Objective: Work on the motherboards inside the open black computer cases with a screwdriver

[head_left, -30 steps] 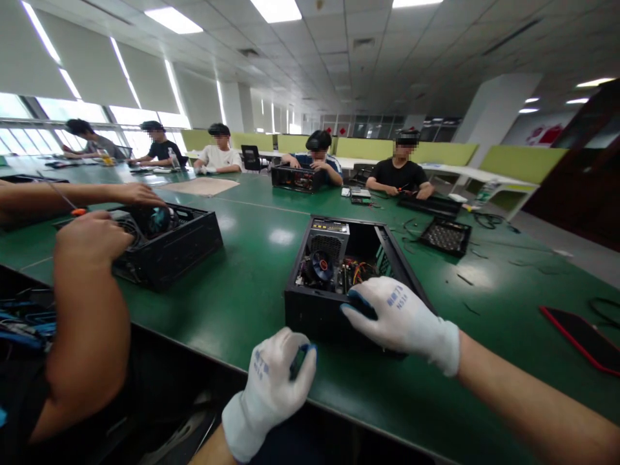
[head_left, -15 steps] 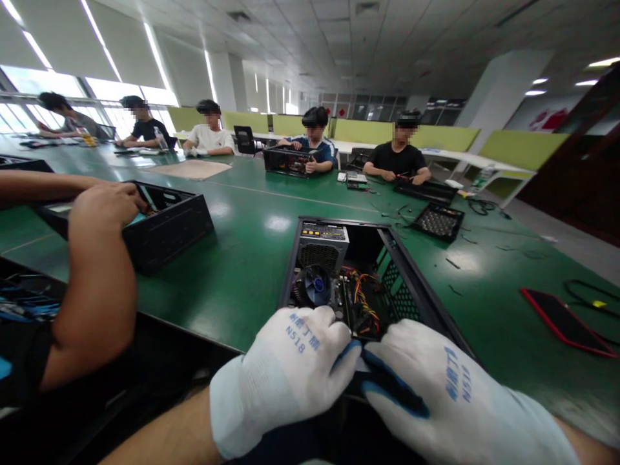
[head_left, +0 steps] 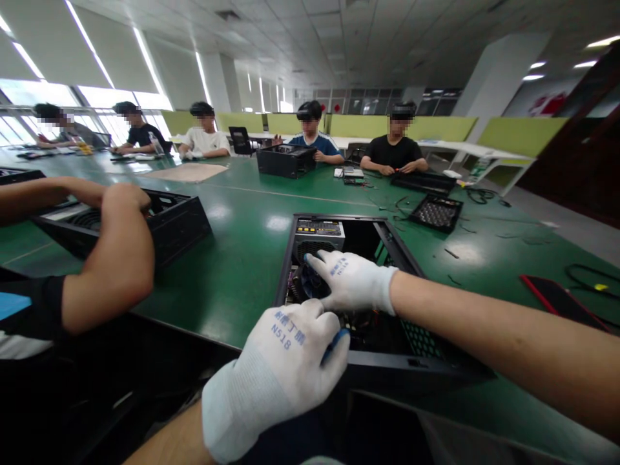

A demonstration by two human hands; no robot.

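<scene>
A black computer case [head_left: 407, 363] lies on the green table in front of me with its open side up. My left hand [head_left: 290, 352], in a white glove with blue-coated fingertips, has its fingers curled over the near edge of the case. My right hand [head_left: 351, 281], gloved alike, reaches inside from the right. Its fingers are apart, over the dark cooling fan [head_left: 310, 284], which they partly cover; whether they touch it I cannot tell. A power supply [head_left: 317, 229] with a label fills the far left corner of the case. My hands hide most of the wiring.
On the left, a co-worker's bare arms [head_left: 123, 239] reach into another black case [head_left: 184, 226]. Across the green table [head_left: 237, 252] several people sit with parts. A black mesh panel [head_left: 436, 213], a red-edged dark panel [head_left: 557, 300] and loose cables lie to the right.
My right hand has left the near edge of the case and moved forward and left, over the fan. My left hand stays at the near edge. The co-worker's arm on the left has shifted right.
</scene>
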